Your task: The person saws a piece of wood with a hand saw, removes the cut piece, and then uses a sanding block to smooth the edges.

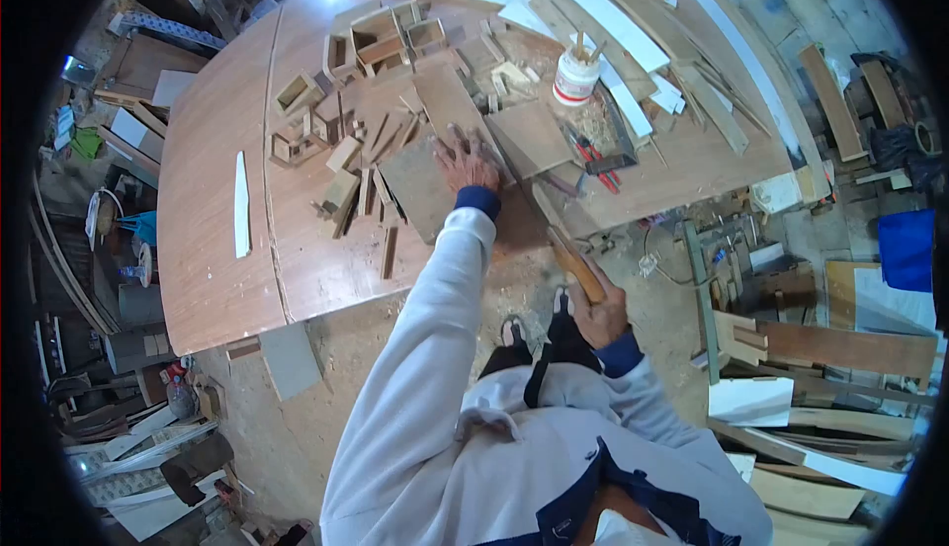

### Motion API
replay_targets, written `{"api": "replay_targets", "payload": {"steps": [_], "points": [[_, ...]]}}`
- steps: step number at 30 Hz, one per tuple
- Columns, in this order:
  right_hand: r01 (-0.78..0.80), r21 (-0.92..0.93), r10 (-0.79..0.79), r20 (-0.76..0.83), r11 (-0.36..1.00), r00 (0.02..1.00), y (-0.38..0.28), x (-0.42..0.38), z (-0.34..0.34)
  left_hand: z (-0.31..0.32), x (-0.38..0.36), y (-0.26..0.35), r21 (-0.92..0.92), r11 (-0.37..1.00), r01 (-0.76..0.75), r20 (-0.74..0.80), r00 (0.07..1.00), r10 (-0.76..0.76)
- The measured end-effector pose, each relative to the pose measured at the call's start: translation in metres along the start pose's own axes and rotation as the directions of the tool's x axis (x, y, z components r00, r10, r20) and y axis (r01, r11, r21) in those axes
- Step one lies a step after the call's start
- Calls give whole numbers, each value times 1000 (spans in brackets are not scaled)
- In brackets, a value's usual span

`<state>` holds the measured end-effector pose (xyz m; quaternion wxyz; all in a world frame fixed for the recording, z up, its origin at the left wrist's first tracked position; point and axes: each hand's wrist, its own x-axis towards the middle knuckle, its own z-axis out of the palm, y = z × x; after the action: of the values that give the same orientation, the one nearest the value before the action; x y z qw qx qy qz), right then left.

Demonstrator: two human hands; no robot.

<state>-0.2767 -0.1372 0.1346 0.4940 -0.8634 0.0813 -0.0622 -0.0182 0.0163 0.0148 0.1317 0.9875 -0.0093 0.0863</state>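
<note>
My left hand [467, 163] lies flat with its fingers spread on a brown board [450, 101] on the wooden table. In my right hand [600, 317], at the table's front edge, is the wooden handle of a saw [573, 261]. Its thin blade points up and left, beside the board under my left hand. Another flat board [532, 139] lies just right of the blade. Further right are red-handled pliers [605, 176] and a dark tool [611, 163].
Small wooden frames [381, 42] and several offcuts lie behind and left of my left hand. A white tub [576, 77] holding sticks stands at the back right, near long strips [603, 17]. The table edge [346, 307] runs in front of me; wood pieces [840, 348] are stacked right.
</note>
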Motion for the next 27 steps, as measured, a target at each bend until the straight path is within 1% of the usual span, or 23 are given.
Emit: {"api": "replay_targets", "payload": {"steps": [1,2,4,5,7,9,10,11,12,13,16,18,19,21,22,23,24,25,26,27], "points": [[54,22,-53,-25,998,998,4,-17,-10,3,-2,1,-3,1000,5,2,1000,-5],[84,59,-82,-31,995,996,-7,-31,-24,5,2,-1,-7,1000,-5,-8,1000,5],[70,55,-68,-40,996,997,-22,-49,-37,2,1,-3,-13,1000,-8,-14,1000,7],[53,52,-49,-59,997,997,-24,-52,-39,-3,1,-2,-14,1000,-12,15,1000,12],[66,33,-64,-51,997,997,-18,-20,-24,-5,0,0,-17,1000,-22,49,999,22],[-114,6,113,76,993,991,-15,19,-2,-6,0,-2,22,999,-34,69,997,32],[-113,12,112,78,994,991,-9,18,4,-2,-2,-6,29,999,-33,68,997,31],[4,31,-4,-15,1000,1000,-4,21,11,1,1,-7,2,1000,-31,32,999,31],[116,29,-113,-106,993,988,-1,21,12,6,2,-5,-33,999,-27,4,1000,28],[102,22,-100,-101,994,990,-3,3,3,7,-6,-3,-38,999,-26,20,999,27],[40,71,-36,-61,997,997,-21,-39,-29,6,-1,-6,-37,999,-3,3,1000,3],[18,69,-12,-79,997,997,-31,-50,-39,7,1,-5,-4,999,-35,-11,999,35],[13,67,-8,-85,998,996,-28,-41,-34,8,2,-4,-7,999,-41,-7,999,41],[-56,22,57,-29,998,998,-18,-7,-13,9,2,-5,44,998,-47,-15,999,47],[-55,27,56,-27,998,998,-12,4,-3,8,-1,-6,49,998,-46,-16,999,47],[-24,44,26,-47,999,999,-8,12,8,5,-5,-8,9,999,-43,0,999,43],[18,58,-13,-80,998,997,-8,22,14,2,0,-6,-38,998,-47,4,999,47],[18,55,-13,-86,998,996,-9,16,9,2,0,-3,-43,998,-52,3,999,52],[43,0,-43,-74,999,996,-13,-4,-3,2,-10,-4,-51,998,-38,30,999,40],[101,-54,-105,-70,993,992,-15,-12,-14,0,1,-2,-62,998,-25,22,999,27]]}}
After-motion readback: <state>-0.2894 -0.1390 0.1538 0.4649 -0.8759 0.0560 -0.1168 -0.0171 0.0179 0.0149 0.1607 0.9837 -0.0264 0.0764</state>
